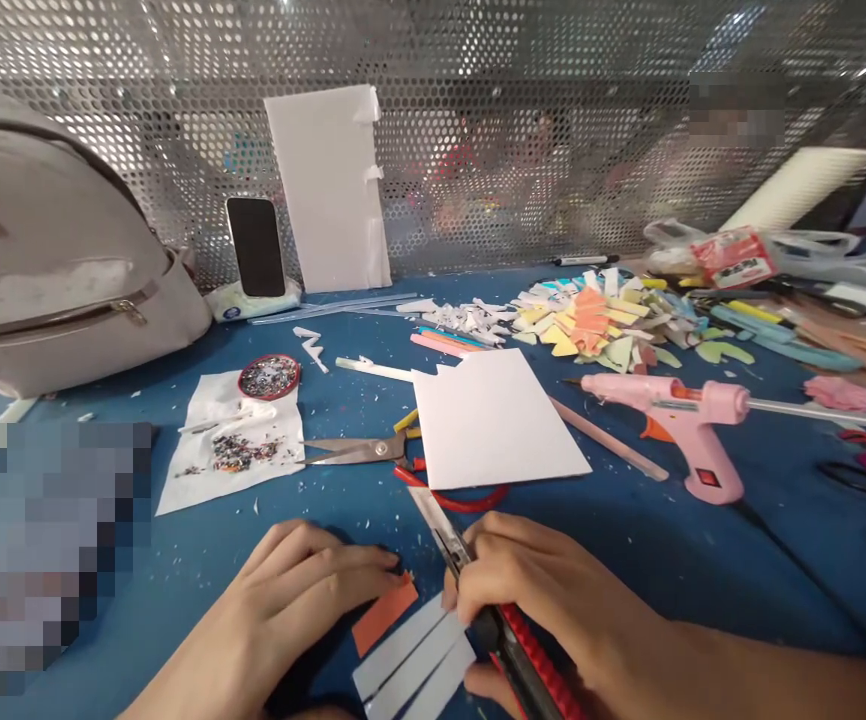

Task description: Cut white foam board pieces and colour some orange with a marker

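Note:
My right hand is wrapped round a red and black utility knife, its blade out and aimed up and away to the left. Beneath the knife and right fingertips lie several pale grey-blue strips, side by side. Stretched out low over the blue table, my left hand has its fingertips at the upper end of a small orange strip. Beyond the blade sits a white sheet of card, partly covering scissors with red and yellow handles.
A pink glue gun lies at right, its cord running toward the front. Paper scraps are heaped at the back. A grey backpack, a phone and a tissue with dark bits occupy the left.

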Available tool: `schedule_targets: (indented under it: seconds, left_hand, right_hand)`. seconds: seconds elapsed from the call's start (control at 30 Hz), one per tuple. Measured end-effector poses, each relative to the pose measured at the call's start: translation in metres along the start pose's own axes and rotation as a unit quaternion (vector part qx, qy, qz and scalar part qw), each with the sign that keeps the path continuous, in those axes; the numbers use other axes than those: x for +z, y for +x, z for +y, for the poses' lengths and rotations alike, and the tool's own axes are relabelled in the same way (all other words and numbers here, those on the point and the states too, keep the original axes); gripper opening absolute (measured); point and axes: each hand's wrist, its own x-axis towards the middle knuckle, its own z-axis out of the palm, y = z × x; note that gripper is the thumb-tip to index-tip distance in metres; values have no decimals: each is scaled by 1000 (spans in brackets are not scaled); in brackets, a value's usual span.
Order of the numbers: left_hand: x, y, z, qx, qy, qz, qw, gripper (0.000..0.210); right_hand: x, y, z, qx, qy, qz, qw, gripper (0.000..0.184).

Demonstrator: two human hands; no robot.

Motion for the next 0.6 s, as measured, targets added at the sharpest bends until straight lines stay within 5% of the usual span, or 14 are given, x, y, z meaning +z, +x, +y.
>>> schedule_targets:
  seconds: [0.6]
  left_hand:
    - [-1,5,1,-12,-45,-10,999,60]
  right_hand:
    - [2,0,3,53,7,6,999,48]
